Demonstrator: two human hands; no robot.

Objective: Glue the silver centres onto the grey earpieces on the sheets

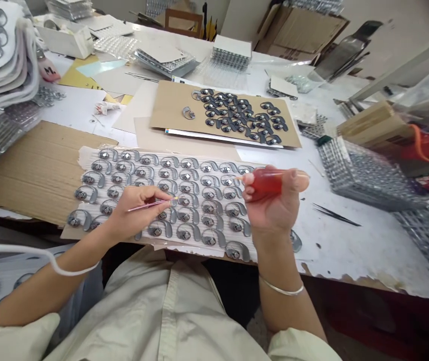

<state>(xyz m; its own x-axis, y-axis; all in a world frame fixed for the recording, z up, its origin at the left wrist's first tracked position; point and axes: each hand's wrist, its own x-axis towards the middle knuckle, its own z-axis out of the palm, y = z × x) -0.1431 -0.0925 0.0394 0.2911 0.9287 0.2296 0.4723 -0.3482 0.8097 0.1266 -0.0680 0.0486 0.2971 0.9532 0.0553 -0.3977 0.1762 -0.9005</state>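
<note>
My left hand (137,208) pinches a thin pink stick (149,204) with a yellowish tip, which points right over the rows of pieces. My right hand (274,213) is wrapped round a small bottle of red liquid (267,183), held on its side above the sheet with its narrow nozzle pointing left. Beneath both hands lies a white ridged sheet (86,158) carrying rows of grey curved metal pieces (186,232), each with a clear stone at one end. My left hand and forearm hide some of these pieces.
Behind the sheet, a brown cardboard (171,100) bears several dark curved pieces. Black tweezers (337,215) lie at right, near stacked clear trays (368,175). Bare cardboard (37,170) lies at left beside piled white sheets (22,65). The table's front edge (350,278) is worn.
</note>
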